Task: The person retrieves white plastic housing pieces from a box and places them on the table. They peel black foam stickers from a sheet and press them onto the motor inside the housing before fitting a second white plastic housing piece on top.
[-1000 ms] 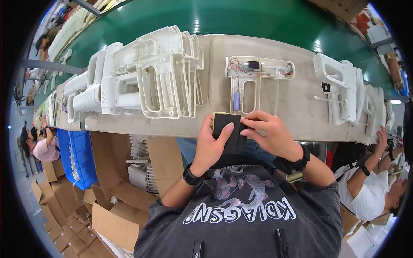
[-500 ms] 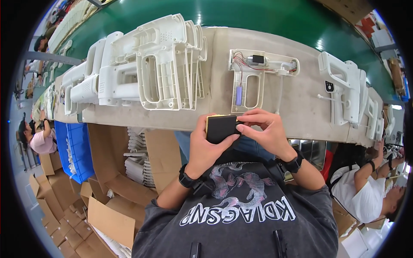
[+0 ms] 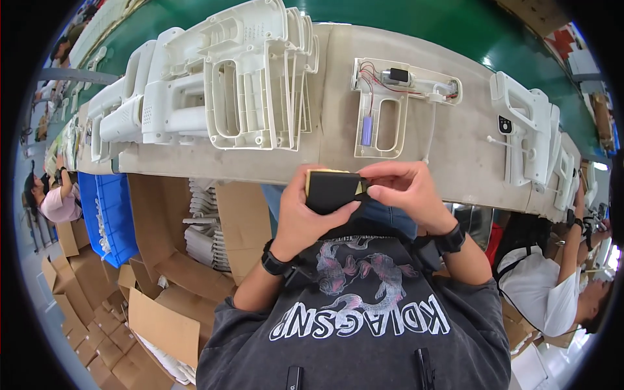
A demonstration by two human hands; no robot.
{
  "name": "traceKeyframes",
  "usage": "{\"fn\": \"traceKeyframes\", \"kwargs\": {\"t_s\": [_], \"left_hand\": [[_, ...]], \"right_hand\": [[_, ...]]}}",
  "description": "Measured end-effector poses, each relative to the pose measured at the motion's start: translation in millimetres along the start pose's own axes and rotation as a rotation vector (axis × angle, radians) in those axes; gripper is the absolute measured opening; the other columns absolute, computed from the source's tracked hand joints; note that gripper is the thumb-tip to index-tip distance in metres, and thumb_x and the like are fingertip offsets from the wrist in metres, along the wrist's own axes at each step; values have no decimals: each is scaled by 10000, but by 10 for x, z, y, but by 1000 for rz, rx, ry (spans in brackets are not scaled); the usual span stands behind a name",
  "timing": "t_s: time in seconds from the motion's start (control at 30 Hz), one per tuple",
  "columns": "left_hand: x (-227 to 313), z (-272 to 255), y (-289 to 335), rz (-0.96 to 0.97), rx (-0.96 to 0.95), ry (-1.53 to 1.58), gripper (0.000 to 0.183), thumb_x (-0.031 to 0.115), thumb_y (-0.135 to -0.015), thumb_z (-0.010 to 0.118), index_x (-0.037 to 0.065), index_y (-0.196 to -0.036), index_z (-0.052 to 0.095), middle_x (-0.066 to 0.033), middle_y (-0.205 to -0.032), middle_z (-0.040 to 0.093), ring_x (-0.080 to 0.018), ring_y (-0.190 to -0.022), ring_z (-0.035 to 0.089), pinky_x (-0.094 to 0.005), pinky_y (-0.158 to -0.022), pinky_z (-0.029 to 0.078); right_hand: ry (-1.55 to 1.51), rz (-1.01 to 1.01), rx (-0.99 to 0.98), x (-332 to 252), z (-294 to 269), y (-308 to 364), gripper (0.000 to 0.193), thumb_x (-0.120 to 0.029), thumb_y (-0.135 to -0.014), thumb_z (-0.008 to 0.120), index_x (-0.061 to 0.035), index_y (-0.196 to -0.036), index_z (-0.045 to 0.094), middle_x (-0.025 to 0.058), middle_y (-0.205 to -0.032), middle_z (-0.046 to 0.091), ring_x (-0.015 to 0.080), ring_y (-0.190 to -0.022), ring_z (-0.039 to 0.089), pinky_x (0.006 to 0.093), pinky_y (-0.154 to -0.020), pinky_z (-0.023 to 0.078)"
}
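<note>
My left hand is closed around a flat black pad stack with yellow layers at its edge, held in front of my body just off the bench edge. My right hand pinches a small black strip at the stack's right end, where a yellow patch shows beneath. Beyond the hands lies an open white housing half on the bench. Inside it are a motor, thin red and dark wires and a purple cylindrical cell.
Stacked white housing shells stand at the left of the grey bench; more white housings sit at the right. Below left are a blue bin and cardboard boxes. A person in white works at the right.
My right hand has drawn the strip slightly away to the right, baring a yellow patch at the stack's end. The view has shifted a little, so the bench sits higher.
</note>
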State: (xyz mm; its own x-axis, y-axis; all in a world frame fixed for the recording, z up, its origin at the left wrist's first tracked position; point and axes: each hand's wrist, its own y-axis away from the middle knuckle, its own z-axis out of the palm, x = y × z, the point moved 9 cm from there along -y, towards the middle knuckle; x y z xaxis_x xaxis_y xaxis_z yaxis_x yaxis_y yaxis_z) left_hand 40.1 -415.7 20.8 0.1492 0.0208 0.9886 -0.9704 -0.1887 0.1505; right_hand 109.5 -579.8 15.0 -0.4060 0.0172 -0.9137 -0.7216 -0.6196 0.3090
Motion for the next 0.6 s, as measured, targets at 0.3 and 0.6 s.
{"fn": "traceKeyframes", "kwargs": {"t_s": [0.3, 0.6], "left_hand": [[-301, -62, 76, -162, -61, 80, 548, 78, -755, 848, 16, -1204, 541, -61, -1094, 669, -118, -1001, 636, -276, -898, 511], [-357, 22, 121, -218, -109, 155, 509, 76, -783, 817, 21, -1210, 545, -56, -1096, 660, -114, -1005, 630, -281, -892, 519]], "right_hand": [[850, -441, 213, -590, -258, -388, 365, 1, -799, 721, -31, -1161, 689, 101, -1067, 711, 189, -956, 670, 312, -857, 544], [1037, -476, 106, -510, -94, -532, 439, 13, -798, 712, -37, -1208, 563, 112, -1123, 661, 262, -999, 662, 366, -864, 550]]}}
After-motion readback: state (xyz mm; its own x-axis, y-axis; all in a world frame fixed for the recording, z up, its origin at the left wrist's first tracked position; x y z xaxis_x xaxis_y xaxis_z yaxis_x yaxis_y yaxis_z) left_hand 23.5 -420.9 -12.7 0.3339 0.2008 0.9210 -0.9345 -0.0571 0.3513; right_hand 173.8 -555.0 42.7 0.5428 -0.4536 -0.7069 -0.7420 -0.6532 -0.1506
